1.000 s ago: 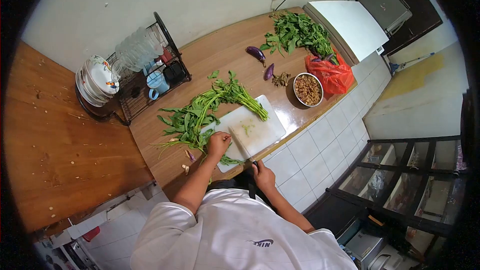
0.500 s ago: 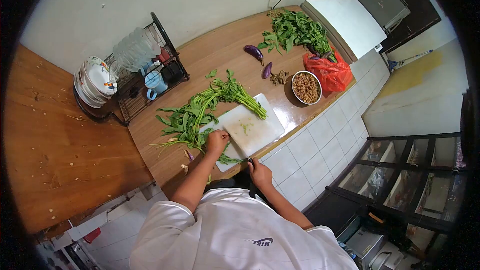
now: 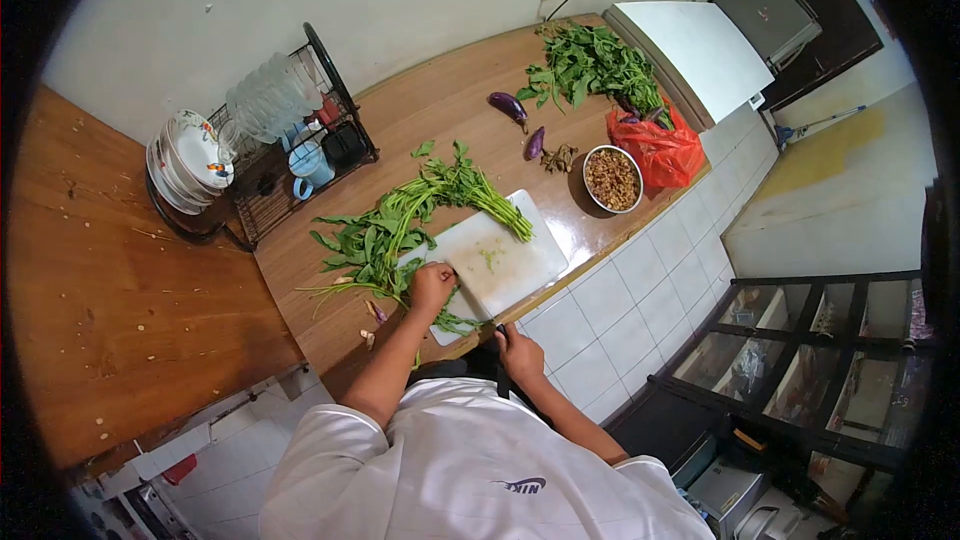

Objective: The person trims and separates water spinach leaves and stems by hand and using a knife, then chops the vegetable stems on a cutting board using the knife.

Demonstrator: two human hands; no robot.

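My right hand [image 3: 521, 354] is closed around a black handle, which looks like a knife's, at the front edge of the white cutting board [image 3: 535, 250]. The thin blade is hard to make out against the board. My left hand [image 3: 432, 286] is closed, fingers curled, over the board's left part among green leaves; what they pinch is hidden. A bunch of leafy greens [image 3: 395, 227] lies left of and behind the board. Its cut stems [image 3: 507, 215] rest on the board's back edge. Small green bits [image 3: 489, 257] lie mid-board.
Behind stand a dish rack [image 3: 300, 155] with cups, glasses and plates, and two eggplants [image 3: 508, 107]. Toward the right are a bowl of brown chopped food [image 3: 612, 179], a red plastic bag [image 3: 660, 148] and more greens [image 3: 600, 65]. The table's front edge runs beside the board.
Almost nothing differs. My left hand has shifted very slightly; the greens and board stay in place.
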